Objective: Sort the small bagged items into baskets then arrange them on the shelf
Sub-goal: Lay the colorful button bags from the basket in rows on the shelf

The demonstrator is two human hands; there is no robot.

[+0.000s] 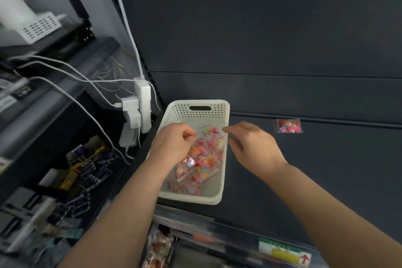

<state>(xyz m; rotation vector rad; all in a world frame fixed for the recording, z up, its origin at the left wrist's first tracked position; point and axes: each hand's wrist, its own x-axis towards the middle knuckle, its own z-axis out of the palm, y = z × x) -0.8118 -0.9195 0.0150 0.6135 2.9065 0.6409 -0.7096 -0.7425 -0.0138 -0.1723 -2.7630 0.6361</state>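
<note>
A white perforated basket (219,193) stands on the dark shelf (304,169), at its left end. Inside lie several small clear bags of colourful buttons (202,161). My left hand (171,143) reaches into the basket from the left with fingers curled, and seems to pinch the edge of one bag. My right hand (254,146) hovers over the basket's right rim, fingers relaxed and pointing left, holding nothing. One more small bag of red and pink buttons (288,126) lies alone on the shelf, to the right of the basket.
A white power strip with plugged-in adapters and cables (139,111) hangs just left of the basket. Lower left shelves hold packaged goods (87,172). Another white basket (41,27) sits at upper left. A price label (285,252) marks the shelf's front edge.
</note>
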